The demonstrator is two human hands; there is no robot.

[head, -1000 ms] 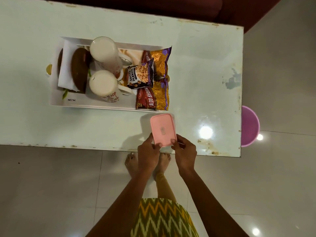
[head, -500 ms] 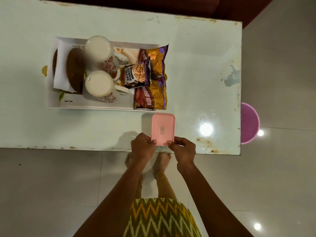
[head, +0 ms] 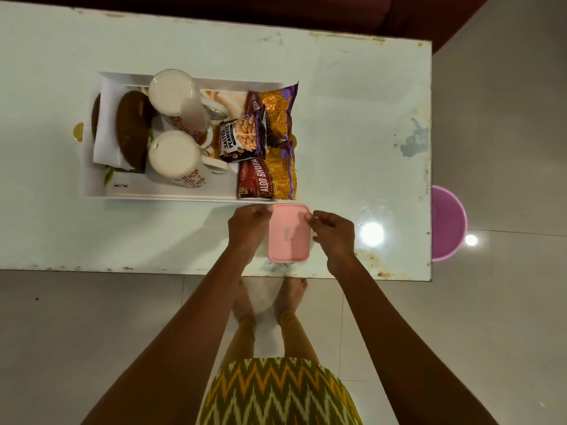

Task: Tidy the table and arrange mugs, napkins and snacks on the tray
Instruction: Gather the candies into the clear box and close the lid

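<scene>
Both hands have moved up the pink box (head: 288,234) from its near end to its far corners, just beside the tray (head: 153,196). The left hand (head: 248,223) and the right hand (head: 333,233) now pinch the lid's edge on either side. The box, tilted a second ago, lies square to the worktop's (head: 122,237) front edge.

Dim warm light; lamp glare on table (head: 337,87); wide-angle edge distortion.
</scene>
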